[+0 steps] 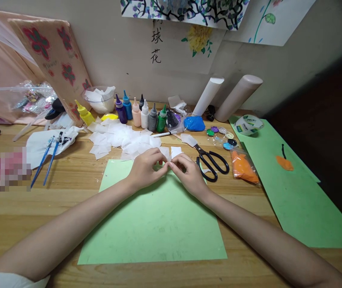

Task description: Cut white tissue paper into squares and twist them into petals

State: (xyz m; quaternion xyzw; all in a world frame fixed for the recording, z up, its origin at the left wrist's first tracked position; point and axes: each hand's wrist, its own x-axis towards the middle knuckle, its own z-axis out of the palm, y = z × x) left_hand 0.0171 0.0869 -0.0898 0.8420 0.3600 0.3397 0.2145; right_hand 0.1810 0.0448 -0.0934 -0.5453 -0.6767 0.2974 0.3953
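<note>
Above the far part of a green paper sheet (155,224), my two hands meet with their fingertips together. My left hand (147,166) is closed in a pinch, and my right hand (189,174) pinches right beside it. A small piece of white paper (176,151) shows at the fingertips; its lower part is hidden by the fingers. Just beyond my left hand lies a spread heap of thin white paper pieces (123,138). To the right of my right hand rest black-handled scissors (211,160), their blades partly under a white scrap (189,139).
Several paint bottles (136,114) and a bowl of white paper (100,100) stand along the wall. Paintbrushes (51,160) lie on the left. Orange clay in a bag (244,167), blue clay (194,123) and another green sheet (303,208) with a tape roll (249,125) are right.
</note>
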